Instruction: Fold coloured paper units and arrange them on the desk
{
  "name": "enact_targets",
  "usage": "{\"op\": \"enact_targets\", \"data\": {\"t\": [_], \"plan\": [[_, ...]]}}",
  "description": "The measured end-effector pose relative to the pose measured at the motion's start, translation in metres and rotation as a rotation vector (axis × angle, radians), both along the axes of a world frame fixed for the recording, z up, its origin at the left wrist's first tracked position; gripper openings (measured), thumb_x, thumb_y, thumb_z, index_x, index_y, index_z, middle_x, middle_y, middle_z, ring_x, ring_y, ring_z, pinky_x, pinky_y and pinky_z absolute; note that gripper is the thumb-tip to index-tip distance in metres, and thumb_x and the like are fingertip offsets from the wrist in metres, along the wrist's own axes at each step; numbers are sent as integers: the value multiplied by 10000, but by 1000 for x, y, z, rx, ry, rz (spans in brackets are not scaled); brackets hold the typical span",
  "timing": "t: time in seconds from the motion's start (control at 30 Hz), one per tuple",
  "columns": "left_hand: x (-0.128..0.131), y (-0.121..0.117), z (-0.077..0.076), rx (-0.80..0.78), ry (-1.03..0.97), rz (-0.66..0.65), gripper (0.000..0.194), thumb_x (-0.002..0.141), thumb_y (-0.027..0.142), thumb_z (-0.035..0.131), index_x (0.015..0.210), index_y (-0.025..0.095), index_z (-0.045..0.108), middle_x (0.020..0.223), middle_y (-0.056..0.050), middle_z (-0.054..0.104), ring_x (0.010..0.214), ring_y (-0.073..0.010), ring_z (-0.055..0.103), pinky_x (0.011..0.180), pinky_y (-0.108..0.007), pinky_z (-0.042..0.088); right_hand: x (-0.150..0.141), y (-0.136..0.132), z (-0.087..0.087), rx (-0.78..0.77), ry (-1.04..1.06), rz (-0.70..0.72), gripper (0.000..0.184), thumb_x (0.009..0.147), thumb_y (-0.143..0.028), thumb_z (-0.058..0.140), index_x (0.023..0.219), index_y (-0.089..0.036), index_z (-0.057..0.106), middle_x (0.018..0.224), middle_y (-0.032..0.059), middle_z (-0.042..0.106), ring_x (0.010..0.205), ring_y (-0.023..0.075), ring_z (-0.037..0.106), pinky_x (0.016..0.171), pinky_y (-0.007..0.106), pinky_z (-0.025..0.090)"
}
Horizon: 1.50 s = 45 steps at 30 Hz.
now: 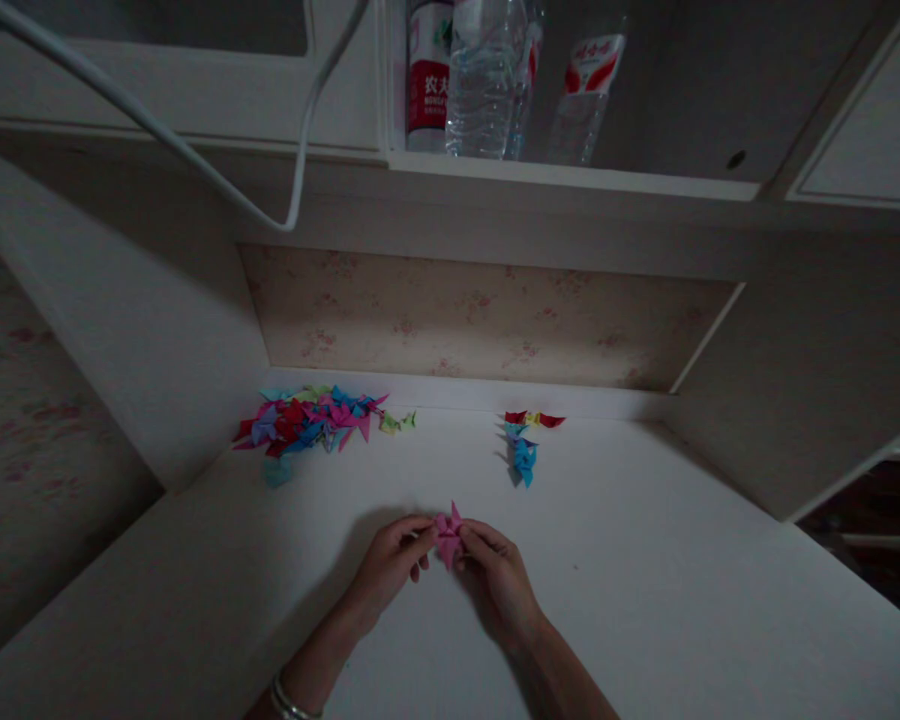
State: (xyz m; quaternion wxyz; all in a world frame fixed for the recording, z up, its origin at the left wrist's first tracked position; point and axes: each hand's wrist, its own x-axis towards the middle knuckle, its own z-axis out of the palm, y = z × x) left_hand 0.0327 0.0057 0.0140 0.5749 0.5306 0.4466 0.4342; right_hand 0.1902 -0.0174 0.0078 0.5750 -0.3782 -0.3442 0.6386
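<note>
A pink folded paper crane (448,537) is held up between my two hands, above the white desk. My left hand (397,560) pinches its left side between thumb and fingers. On its right side, my right hand (499,570) grips it the same way. One pointed tip stands up and another points down. Farther back on the left lies a heap of colourful paper cranes (307,418), in red, blue, pink and green. A smaller group at the back right has a blue paper crane (525,460) at its near end.
The white desk (645,590) runs back to a floral-papered panel (450,315). Above it hangs a shelf (570,180) with plastic bottles (484,80). A white cable (195,160) loops down at the upper left. Side panels stand at both ends.
</note>
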Motion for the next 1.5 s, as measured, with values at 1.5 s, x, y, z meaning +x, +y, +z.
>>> {"op": "enact_targets", "data": {"t": [1.5], "plan": [[8,-3,-7,-119,-63,50,324,683,397,687,892,152,725,822,-79,711,690,-190,626,503,-246,508,-3,1,-1,108,-39,146,302,761,-335,722,1024,-186,719,920,80,709,881,204,607,851,342,429]]}}
